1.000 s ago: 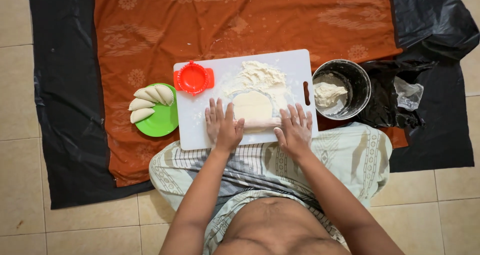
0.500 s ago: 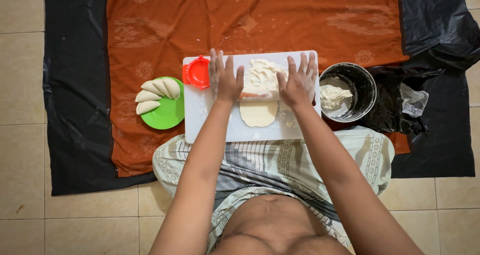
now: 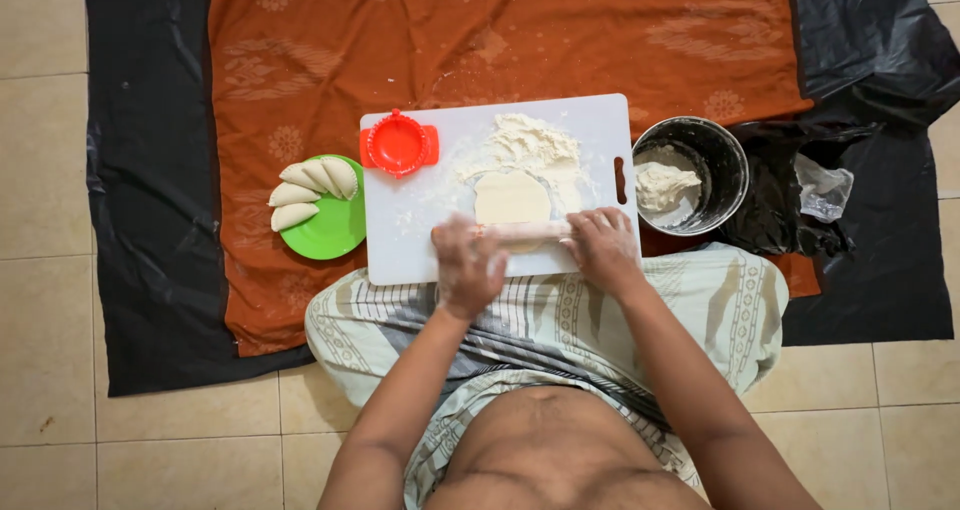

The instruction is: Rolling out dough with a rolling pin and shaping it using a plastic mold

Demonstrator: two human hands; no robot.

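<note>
Pale rolling pin point(image 3: 522, 232) btwn both hands, L hand point(image 3: 468, 267) & R hand point(image 3: 604, 248) pressing its ends, dough round point(image 3: 511, 198) just beyond

Smooth matt white plastic cutting board point(image 3: 420, 255), floury; soft pale dough point(image 3: 510, 198); glossy black plastic sheet point(image 3: 150, 220); patterned orange cloth point(image 3: 500, 40).

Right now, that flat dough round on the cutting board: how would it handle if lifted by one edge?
The dough round looks rolled thin, so it would probably droop and stretch, not stay flat. Flour is scattered over the white cutting board, so it likely slides free without sticking. The rolling pin lies at its near edge under both hands, so that side is probably thinnest and most apt to tear.
</note>
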